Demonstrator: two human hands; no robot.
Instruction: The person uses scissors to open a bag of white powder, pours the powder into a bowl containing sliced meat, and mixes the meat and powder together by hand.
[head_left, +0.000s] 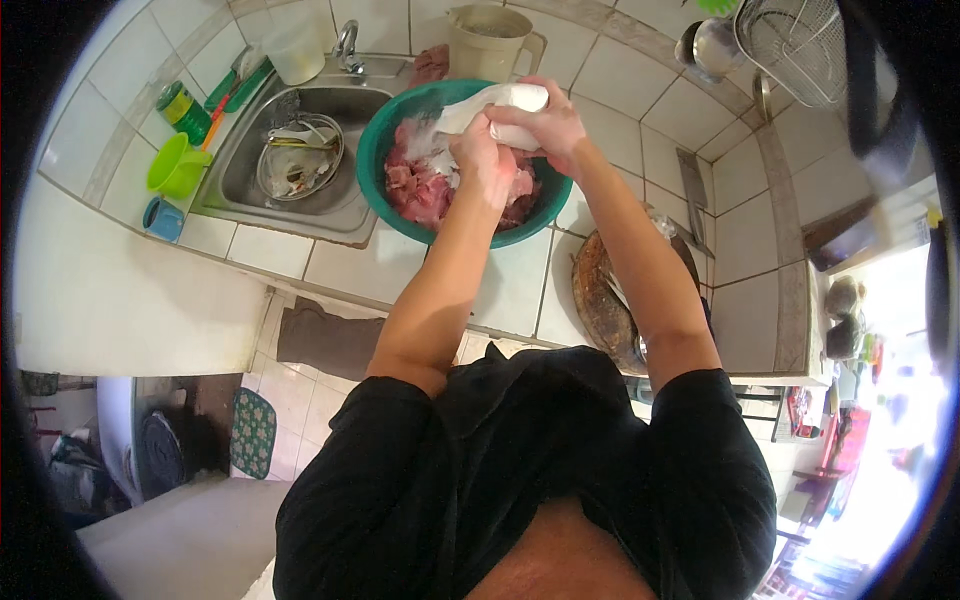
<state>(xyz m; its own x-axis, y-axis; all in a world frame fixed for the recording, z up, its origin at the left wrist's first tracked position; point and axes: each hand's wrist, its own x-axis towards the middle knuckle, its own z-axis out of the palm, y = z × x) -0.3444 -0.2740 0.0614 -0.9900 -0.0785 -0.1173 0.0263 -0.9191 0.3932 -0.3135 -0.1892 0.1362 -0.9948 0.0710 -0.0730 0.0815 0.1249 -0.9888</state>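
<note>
Both of my hands hold a white plastic bag (517, 97) tilted above a green plastic basin (371, 176). My left hand (484, 150) grips its near side, and my right hand (559, 124) is wrapped around its right end. White powder (431, 142) falls from the mouth of the bag at the left and lies on chunks of raw meat (420, 193) in the basin. My hands and forearms hide part of the meat.
A steel sink (217, 187) at the left holds a bowl with utensils. Behind the basin stands a beige pitcher (484, 56). A round wooden chopping board (600, 300) lies at the right, near a cleaver (691, 180) by the tiled wall.
</note>
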